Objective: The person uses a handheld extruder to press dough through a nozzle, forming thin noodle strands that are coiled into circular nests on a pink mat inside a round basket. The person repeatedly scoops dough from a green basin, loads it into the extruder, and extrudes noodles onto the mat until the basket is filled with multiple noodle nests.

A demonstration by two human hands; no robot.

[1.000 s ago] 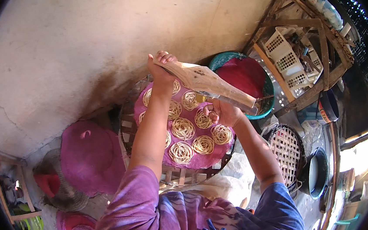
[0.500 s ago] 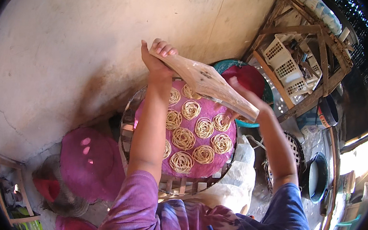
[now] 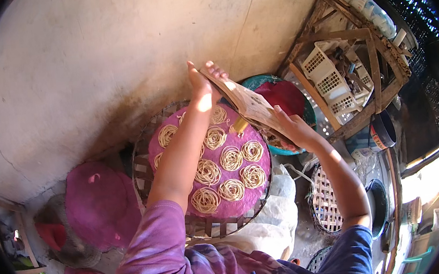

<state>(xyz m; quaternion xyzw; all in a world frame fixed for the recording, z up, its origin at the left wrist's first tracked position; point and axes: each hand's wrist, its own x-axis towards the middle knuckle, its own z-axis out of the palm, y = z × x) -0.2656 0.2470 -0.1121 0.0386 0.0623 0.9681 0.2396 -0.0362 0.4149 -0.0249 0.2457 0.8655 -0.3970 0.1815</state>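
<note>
A wooden board (image 3: 253,101) is gripped between my two hands, tilted above a round woven tray (image 3: 198,227). My left hand (image 3: 205,81) wraps its far left end, the thumb on one side and fingers over the edge. At the nearer right end, my right hand (image 3: 298,131) is closed on the board, its lower fingers partly hidden. Beneath the board shows a yellowish cylinder (image 3: 239,125), with pale strands beside it. Several flat coils of noodles (image 3: 207,172) lie on the purple cloth (image 3: 246,207) lining the tray. My left forearm covers some of them.
Behind the board, a teal basin (image 3: 309,113) holds a dark red cloth (image 3: 281,95). At right stand a wooden frame (image 3: 379,78) with a white plastic basket (image 3: 329,83), a dark bucket (image 3: 383,130) and a woven basket (image 3: 326,195). Purple cloth (image 3: 97,205) lies left; a wall (image 3: 118,57) rises behind.
The board has turned more on edge and shifted right and lower over the tray, both hands still on it. More of the yellowish cylinder and strands shows below it. The whole view has shifted slightly.
</note>
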